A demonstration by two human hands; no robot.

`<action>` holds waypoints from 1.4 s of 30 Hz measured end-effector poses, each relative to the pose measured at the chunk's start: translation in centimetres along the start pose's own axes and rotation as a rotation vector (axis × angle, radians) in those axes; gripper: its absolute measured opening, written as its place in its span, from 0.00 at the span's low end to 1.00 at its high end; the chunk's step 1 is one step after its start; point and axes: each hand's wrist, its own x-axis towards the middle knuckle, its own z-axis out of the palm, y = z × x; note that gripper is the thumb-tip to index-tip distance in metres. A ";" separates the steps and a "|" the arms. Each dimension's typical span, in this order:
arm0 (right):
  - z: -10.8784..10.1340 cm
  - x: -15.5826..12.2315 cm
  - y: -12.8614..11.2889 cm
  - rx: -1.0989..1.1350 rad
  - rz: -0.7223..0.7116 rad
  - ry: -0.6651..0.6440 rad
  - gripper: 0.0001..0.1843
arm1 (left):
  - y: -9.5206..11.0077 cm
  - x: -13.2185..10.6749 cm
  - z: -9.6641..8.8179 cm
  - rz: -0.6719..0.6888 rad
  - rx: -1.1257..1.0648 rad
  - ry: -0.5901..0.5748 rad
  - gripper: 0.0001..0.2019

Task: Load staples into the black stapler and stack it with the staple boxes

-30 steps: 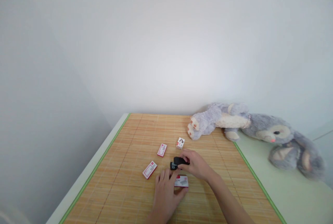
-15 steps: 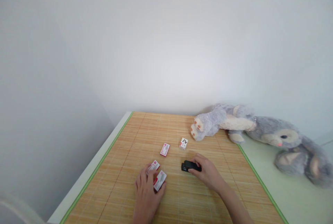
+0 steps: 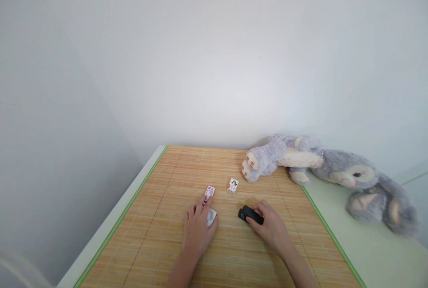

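My left hand [image 3: 198, 230] lies low over small white cardboard boxes, its thumb and fingers around them. A white box [image 3: 211, 218] shows between the thumb and index finger, and part of a second is hidden under the fingers. Just beyond the fingertips, and partly covered by one, is a white box with a pink edge [image 3: 210, 191]. In my right hand [image 3: 273, 228] is a black stapler [image 3: 252, 215], gripped between thumb and fingers near the mat, its front end pointing left.
Another small white box [image 3: 233, 185] with a dark picture on it stands farther back. A grey plush rabbit [image 3: 301, 156] lies along the back right, over the edge of the bamboo mat [image 3: 160, 252]. Behind rises a plain wall [image 3: 214, 56].
My left hand has slid forward and right with the boxes, closing up to the pink-edged box. My right hand and the stapler have shifted slightly right, and the stapler is more slanted.
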 end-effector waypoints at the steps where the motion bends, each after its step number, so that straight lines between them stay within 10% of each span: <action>1: 0.0 0.3 0.2 -0.003 -0.003 0.015 0.12 | 0.1 0.1 0.2 -0.006 0.002 0.003 0.34; 6: 0.3 4.2 0.0 0.042 -0.103 0.010 0.35 | 0.8 -0.3 0.6 -0.044 0.009 0.014 0.30; 14: 3.6 11.2 -3.3 0.129 -0.245 -0.144 0.24 | 2.0 -1.3 0.0 -0.100 0.018 0.038 0.28; 24: 4.3 7.6 -7.1 0.154 -0.311 -0.283 0.26 | 1.8 -1.6 0.2 -0.038 0.060 0.013 0.32; 28: 0.6 6.1 -4.7 0.090 -0.230 -0.185 0.34 | 1.6 -1.6 0.2 -0.061 0.063 0.025 0.29; 33: -2.8 2.1 -0.2 0.020 -0.006 -0.134 0.16 | 1.4 -1.4 0.4 -0.081 0.023 0.052 0.27; 42: 3.5 -1.2 -2.7 0.169 0.148 -0.040 0.22 | 1.3 -1.6 0.7 -0.082 -0.017 0.064 0.26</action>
